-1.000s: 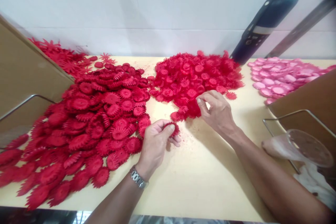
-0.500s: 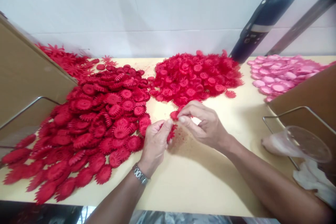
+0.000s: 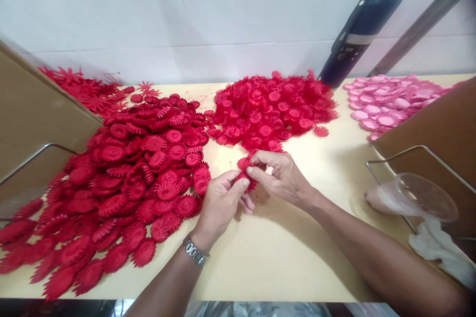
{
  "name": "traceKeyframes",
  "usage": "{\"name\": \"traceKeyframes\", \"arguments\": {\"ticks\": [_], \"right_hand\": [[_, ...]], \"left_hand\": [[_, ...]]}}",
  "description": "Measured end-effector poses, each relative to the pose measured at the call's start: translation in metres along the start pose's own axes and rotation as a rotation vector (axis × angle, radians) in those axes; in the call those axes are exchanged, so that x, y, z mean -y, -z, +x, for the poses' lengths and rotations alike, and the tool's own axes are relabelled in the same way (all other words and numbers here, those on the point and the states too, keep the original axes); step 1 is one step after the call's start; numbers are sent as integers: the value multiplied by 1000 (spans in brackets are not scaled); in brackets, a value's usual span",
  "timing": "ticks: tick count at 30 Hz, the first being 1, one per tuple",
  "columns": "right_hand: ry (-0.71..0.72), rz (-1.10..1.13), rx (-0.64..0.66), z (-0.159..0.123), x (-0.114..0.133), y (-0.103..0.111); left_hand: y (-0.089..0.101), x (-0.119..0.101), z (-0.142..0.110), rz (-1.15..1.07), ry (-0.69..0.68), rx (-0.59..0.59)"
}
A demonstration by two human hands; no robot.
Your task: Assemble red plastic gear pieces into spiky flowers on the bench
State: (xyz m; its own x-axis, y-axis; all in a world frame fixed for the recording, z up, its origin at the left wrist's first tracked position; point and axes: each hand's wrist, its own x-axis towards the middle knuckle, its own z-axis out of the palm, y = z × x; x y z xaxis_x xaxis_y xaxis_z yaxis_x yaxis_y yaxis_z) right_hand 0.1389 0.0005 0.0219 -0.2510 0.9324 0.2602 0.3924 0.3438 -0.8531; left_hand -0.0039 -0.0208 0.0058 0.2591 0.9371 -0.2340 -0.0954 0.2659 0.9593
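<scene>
My left hand [image 3: 224,196], a metal watch at its wrist, pinches a red notched flower-shaped piece [image 3: 252,184] between thumb and fingers. My right hand [image 3: 280,177] is closed, thumb and forefinger pinched on red material at the upper edge of that piece. Whether this is a second petal layer I cannot tell, as the fingers cover it. Left of my hands spreads a big heap of red flower pieces [image 3: 156,144]. Just behind them lies another heap of finer red flower cutouts [image 3: 273,95], its nearest pieces close to my right fingertips.
Red star-like cutouts [image 3: 82,86] lie at the back left by a brown board [image 3: 40,104]. Pink pieces [image 3: 386,104] sit at the back right. A clear plastic cup [image 3: 412,198] tilts beside a wire frame and white tissue [image 3: 439,247]. A dark blue post [image 3: 362,29] stands by the wall.
My right hand has come from the rear red heap, leftward and nearer, to the piece in my left hand, and now pinches there. My left hand has stayed about in place.
</scene>
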Motion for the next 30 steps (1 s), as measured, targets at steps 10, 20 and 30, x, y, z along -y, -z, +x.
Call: {"name": "traceKeyframes", "arguments": {"ticks": [10,20,30], "right_hand": [[-125,-201,-363,15,-34,35],[255,-682,-421,15,-40,35],[286,-35,24,-1,5,-2]], "left_hand": [[1,-2,0,-53,80,-168],[2,-4,-2,-114,38,-203],[2,6,2,-64,-27,-225]]}}
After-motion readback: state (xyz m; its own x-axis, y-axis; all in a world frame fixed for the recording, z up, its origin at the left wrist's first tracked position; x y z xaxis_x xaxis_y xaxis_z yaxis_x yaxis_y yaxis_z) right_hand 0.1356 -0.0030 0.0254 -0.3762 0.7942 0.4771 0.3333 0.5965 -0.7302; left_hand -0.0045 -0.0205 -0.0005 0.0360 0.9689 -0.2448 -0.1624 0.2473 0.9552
